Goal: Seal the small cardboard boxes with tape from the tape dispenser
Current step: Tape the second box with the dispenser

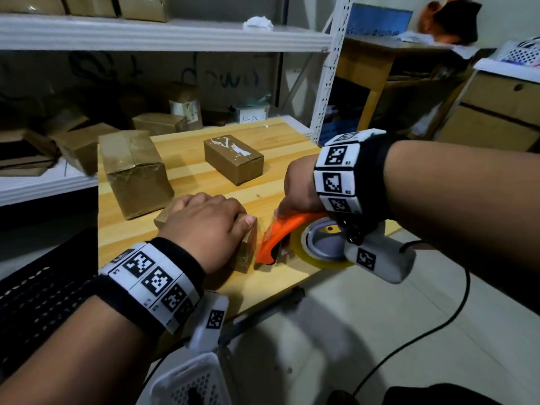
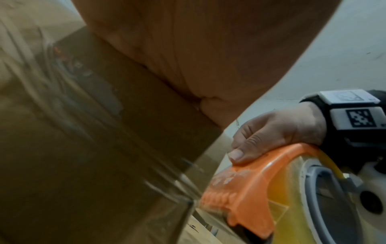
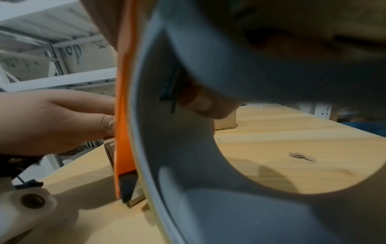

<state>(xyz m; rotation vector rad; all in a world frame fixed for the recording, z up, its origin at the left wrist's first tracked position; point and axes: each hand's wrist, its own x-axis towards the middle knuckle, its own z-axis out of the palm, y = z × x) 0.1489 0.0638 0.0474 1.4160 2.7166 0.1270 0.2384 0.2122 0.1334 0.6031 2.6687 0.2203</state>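
A small cardboard box (image 1: 248,247) sits near the front edge of the wooden table (image 1: 286,141). My left hand (image 1: 204,226) lies over its top, fingers wrapped across it and thumb at the right edge. My right hand (image 1: 301,188) grips the orange tape dispenser (image 1: 280,232), thumb on its orange guard (image 2: 252,161). The dispenser's blade end touches the box's right side. Clear tape (image 2: 177,178) runs from the box face to the dispenser. The yellowish tape roll (image 1: 321,252) sits on a grey hub (image 3: 188,148).
Another small brown box (image 1: 233,159) with white scraps on top stands mid-table. A larger taped box (image 1: 134,173) stands at the left. White metal shelves (image 1: 146,33) with more boxes lie behind. A black cable (image 1: 438,325) crosses the floor at right.
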